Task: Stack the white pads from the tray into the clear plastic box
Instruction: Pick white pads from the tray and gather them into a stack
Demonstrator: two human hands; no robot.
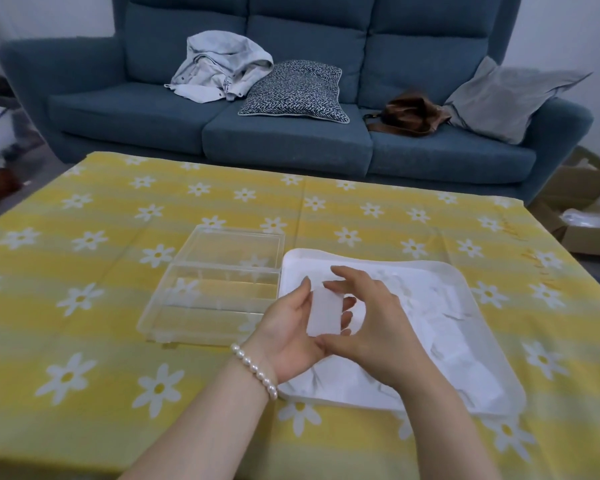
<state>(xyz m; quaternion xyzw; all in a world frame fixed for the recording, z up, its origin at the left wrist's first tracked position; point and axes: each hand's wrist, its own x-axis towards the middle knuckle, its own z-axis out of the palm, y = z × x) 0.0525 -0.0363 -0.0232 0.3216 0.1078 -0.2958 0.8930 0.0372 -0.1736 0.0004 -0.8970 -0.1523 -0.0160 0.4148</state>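
The light is soft, dim and even, with a cool cast and no clear source. Shadows are faint; only a thin one lies under the near edge of the tray [478, 408]. The whole view is slightly soft. The sofa [291, 133] at the far side bows from wide-angle distortion, and the far left and right edges are blurred and stretched. The white pads [440, 327] wash out into the tray.

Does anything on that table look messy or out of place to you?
The white pads in the tray lie jumbled at mixed angles, not in a neat pile. The clear plastic box beside it looks empty. Both hands, left and right, hold one pad over the tray.
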